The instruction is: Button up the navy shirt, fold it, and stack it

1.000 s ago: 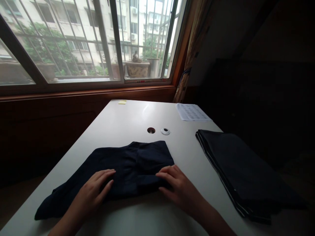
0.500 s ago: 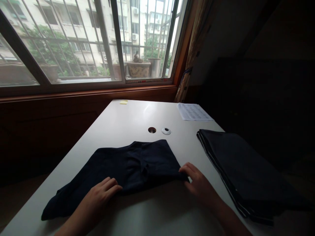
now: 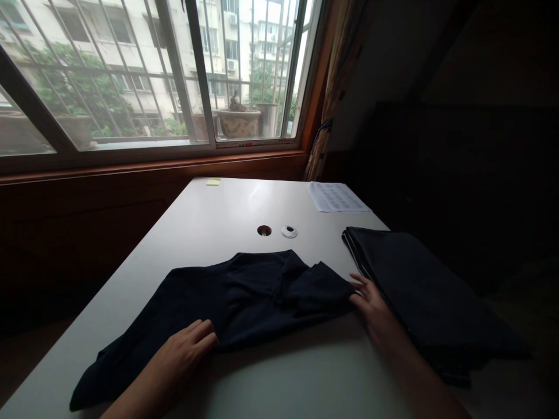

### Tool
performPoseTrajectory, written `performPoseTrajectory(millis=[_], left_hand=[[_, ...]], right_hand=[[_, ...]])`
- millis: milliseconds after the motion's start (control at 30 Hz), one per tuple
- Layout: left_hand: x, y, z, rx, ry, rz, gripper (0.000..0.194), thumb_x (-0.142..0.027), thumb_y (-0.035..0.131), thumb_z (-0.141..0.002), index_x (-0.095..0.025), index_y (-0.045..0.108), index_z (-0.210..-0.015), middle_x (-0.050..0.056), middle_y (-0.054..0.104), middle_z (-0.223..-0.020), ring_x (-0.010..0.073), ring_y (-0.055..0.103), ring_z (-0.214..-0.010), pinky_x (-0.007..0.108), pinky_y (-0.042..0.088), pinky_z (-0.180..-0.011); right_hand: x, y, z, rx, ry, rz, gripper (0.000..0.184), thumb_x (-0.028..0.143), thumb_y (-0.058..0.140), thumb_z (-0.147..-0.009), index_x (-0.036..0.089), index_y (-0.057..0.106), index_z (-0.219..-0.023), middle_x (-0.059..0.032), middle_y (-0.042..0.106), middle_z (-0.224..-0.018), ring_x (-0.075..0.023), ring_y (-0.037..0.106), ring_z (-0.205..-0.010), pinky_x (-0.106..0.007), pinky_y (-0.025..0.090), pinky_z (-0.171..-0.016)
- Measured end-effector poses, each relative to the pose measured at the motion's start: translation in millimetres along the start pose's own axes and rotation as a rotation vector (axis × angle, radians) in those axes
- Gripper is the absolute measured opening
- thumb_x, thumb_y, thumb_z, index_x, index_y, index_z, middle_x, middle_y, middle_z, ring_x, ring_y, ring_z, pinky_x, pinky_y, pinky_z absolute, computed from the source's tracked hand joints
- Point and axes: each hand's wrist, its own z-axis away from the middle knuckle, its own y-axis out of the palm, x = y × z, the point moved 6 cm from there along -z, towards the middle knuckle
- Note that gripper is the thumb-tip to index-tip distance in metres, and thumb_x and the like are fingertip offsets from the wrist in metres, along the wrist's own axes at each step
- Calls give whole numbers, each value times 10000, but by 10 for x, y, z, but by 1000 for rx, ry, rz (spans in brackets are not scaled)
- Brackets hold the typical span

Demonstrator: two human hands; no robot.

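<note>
A dark navy garment (image 3: 244, 297) lies creased across the white table (image 3: 227, 215), stretching from the lower left toward the right; its exact kind is hard to make out. My left hand (image 3: 192, 343) rests at its near edge with fingers curled over the cloth. At the garment's right end, my right hand (image 3: 371, 302) pinches the corner between thumb and fingers, with some fingers raised. A small fold stands up in the cloth a little left of that corner.
A folded stack of dark cloth (image 3: 423, 285) lies on the right side, close beside my right hand. Farther back are a round cable hole (image 3: 264, 231), its white cover ring (image 3: 289, 232), printed sheets (image 3: 338, 198) and a yellow sticky note (image 3: 213, 182). A barred window (image 3: 144, 75) is beyond.
My right hand has moved to the right, drawing the garment's right end outward, so it now reaches nearer the stack. My left hand stays at the near edge. The view has shifted slightly.
</note>
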Motion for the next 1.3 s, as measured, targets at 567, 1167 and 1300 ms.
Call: performPoseTrajectory(millis=[567,1167,1300], left_hand=[[300,-236,412,24,-91,89,344,-9,432,-795,-235,664,-910,48,656,-1030,175,645,-862,229,504,-736],[275,-315,395,-27,-66,181,337,-153,512,-765,-274,713,-1006,49,715,-995,222,676,-931,246,567,-771],[325,-273,413,-37,-53,124,348,-155,576,-755,-302,728,-1032,33,733,-1075,240,701,-980,268,589,-830]], right_hand=[[730,808,-71,789,16,364,749,324,859,-644,253,603,-1345,-72,652,-1220,-189,646,-880,-309,544,-789],[94,-1077,160,-62,-64,829,730,474,673,-638,190,589,-1306,-56,681,-783,-272,671,-665,-376,510,-645],[182,-963,166,-21,-147,1056,617,414,636,-703,199,617,-1281,-87,695,-865,-298,684,-765,-384,496,-685]])
